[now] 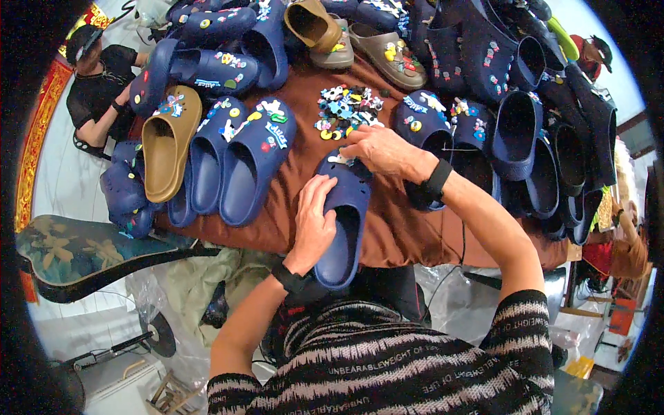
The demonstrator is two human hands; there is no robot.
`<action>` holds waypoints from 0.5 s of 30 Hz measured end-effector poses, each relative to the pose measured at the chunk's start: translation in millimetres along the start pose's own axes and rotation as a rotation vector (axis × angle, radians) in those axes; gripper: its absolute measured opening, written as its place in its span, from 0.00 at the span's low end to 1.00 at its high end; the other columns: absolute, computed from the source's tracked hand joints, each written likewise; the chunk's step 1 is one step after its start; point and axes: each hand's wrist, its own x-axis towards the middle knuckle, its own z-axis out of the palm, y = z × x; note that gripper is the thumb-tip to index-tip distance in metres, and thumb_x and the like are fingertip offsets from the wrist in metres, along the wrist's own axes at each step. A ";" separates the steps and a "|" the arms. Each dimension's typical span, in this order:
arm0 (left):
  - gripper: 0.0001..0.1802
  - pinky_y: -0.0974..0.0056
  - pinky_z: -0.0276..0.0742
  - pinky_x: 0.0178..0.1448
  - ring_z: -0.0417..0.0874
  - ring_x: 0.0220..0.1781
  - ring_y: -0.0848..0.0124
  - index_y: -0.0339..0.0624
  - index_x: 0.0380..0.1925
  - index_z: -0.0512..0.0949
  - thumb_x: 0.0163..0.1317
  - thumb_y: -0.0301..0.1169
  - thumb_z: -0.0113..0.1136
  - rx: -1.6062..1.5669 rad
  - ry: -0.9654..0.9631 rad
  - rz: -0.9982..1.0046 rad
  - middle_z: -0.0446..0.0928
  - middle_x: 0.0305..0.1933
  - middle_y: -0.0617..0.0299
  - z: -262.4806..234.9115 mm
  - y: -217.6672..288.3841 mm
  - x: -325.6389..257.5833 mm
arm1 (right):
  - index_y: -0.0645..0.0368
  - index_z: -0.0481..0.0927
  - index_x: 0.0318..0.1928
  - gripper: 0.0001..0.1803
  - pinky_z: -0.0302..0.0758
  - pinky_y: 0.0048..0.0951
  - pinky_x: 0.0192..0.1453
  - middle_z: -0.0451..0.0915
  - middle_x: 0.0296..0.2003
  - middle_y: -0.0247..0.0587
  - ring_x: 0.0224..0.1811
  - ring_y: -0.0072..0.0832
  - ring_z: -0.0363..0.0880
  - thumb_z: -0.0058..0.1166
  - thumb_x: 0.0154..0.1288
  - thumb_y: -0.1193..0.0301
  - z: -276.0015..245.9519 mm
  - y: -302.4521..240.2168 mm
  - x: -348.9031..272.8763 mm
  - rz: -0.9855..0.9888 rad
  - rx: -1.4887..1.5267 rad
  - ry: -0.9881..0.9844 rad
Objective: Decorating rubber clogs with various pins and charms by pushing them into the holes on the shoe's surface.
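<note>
Striped sleeves [387, 373] fill the lower edge, both forearms reaching up to the brown-covered table [394, 228]. Left hand [315, 225] lies flat along the near side of a navy clog [346, 221], fingers spread and pressing it down rather than closing round it. Clog sits sole-down, long axis running from the body toward the far side; heel opening hangs at the near table edge, toe points away, slightly right. Right hand [380, 152] rests over the toe, fingers curled, pinching a small white charm [339, 160] against the upper; grip loosely closed on it. Black bands on both wrists.

Just beyond the right hand: a heap of small coloured charms [346, 111] on the cloth. Left of the left hand: a row of navy clogs with charms [242, 159] and one tan clog [166, 142], toes pointing away. Right of the right hand: more navy clogs [512, 131], tightly packed, some stacked. Bare cloth shows only in narrow strips either side of the held clog. Beyond the row, far left, another person in black [100, 83] sits at the table corner.
</note>
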 end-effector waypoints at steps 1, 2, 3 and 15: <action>0.33 0.49 0.59 0.78 0.65 0.73 0.47 0.38 0.61 0.72 0.51 0.13 0.52 0.007 -0.008 -0.008 0.69 0.67 0.47 -0.2 0.4 0.1 | 0.46 0.86 0.47 0.17 0.77 0.44 0.57 0.79 0.49 0.37 0.55 0.40 0.78 0.58 0.57 0.76 3.8 -3.2 -1.7 0.019 -0.008 0.001; 0.33 0.49 0.59 0.78 0.65 0.73 0.47 0.38 0.61 0.72 0.51 0.13 0.52 0.003 -0.010 -0.004 0.69 0.67 0.47 0.0 0.5 0.2 | 0.46 0.86 0.48 0.18 0.77 0.43 0.58 0.79 0.50 0.37 0.55 0.40 0.78 0.58 0.57 0.77 6.5 -4.0 -4.5 0.039 -0.016 0.001; 0.33 0.50 0.59 0.78 0.65 0.73 0.47 0.38 0.61 0.72 0.51 0.14 0.52 -0.008 -0.011 -0.007 0.69 0.67 0.46 0.0 0.1 0.3 | 0.45 0.86 0.49 0.17 0.77 0.44 0.58 0.79 0.52 0.36 0.56 0.41 0.78 0.57 0.59 0.75 6.6 -1.3 -5.9 0.010 -0.047 0.006; 0.35 0.50 0.59 0.78 0.65 0.73 0.47 0.39 0.62 0.72 0.50 0.12 0.52 -0.012 0.001 -0.021 0.68 0.67 0.47 -3.6 1.5 -2.6 | 0.63 0.84 0.47 0.14 0.78 0.50 0.53 0.84 0.41 0.63 0.47 0.59 0.82 0.49 0.64 0.79 30.8 54.4 6.1 0.723 0.397 0.369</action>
